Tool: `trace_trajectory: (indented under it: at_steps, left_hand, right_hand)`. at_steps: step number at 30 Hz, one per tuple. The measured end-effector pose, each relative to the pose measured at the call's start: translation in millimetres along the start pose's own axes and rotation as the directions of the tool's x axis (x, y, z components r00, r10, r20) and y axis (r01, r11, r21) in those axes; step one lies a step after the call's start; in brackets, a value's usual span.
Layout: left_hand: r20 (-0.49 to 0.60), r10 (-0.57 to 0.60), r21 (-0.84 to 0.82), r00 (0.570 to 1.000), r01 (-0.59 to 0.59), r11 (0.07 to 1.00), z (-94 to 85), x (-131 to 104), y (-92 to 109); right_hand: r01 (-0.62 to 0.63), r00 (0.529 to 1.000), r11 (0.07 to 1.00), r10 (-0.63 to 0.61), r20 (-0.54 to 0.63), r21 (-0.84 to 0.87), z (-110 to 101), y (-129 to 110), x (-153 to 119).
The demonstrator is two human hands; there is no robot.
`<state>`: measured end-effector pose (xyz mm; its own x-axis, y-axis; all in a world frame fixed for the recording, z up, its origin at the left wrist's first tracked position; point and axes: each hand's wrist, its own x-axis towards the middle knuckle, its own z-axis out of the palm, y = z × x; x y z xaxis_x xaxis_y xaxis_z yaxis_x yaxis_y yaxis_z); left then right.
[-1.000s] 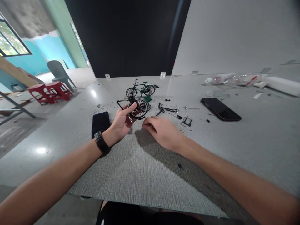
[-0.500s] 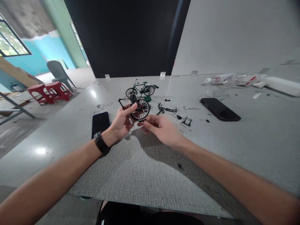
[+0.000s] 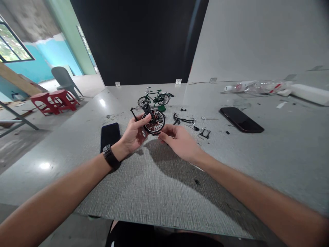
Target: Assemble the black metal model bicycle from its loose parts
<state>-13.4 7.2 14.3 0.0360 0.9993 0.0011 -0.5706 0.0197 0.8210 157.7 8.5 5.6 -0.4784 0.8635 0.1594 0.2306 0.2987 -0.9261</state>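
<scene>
On the left of the table (image 3: 144, 192), a phone (image 3: 110, 136) lay near the left hand (image 3: 135, 133). This hand's grip was closed around a black model bicycle part (image 3: 147, 110), with its spoked wheel (image 3: 155, 121) towards the right. In my judgement, this support needed to be firm, but without pressing the spokes. The right hand (image 3: 180, 142) had its fingertips near the wheel's lower right edge; whether its grip held something, I could not tell. Small, light movements seemed best there. Further right lay loose black pieces (image 3: 188, 120).
</scene>
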Motion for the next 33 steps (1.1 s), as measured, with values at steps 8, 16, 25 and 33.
trace_trajectory:
  at_steps: [8, 16, 25, 33]
  left_hand:
    - [0.134, 0.036, 0.057, 0.99, -0.044, 0.997, -2.5, -1.1, -0.8]
    - [0.181, 0.043, 0.058, 0.982, -0.055, 0.997, -5.7, 0.9, -2.0]
    - [0.203, 0.036, 0.092, 0.978, -0.056, 0.994, -3.0, -1.3, -2.5]
    - [0.219, 0.036, 0.099, 0.975, -0.059, 0.993, -4.1, -0.8, -2.5]
  right_hand:
    - [0.043, 0.999, 0.993, -0.044, -0.006, -0.108, -4.7, -9.7, -2.6]
    - [-0.039, 0.998, 0.999, 0.04, -0.048, 0.017, -6.4, -12.2, -4.4]
    - [-0.025, 0.999, 1.0, 0.025, -0.039, -0.004, -6.1, -12.7, -3.4]
    - [-0.023, 0.999, 0.997, 0.025, -0.028, 0.067, -5.2, -12.4, -4.1]
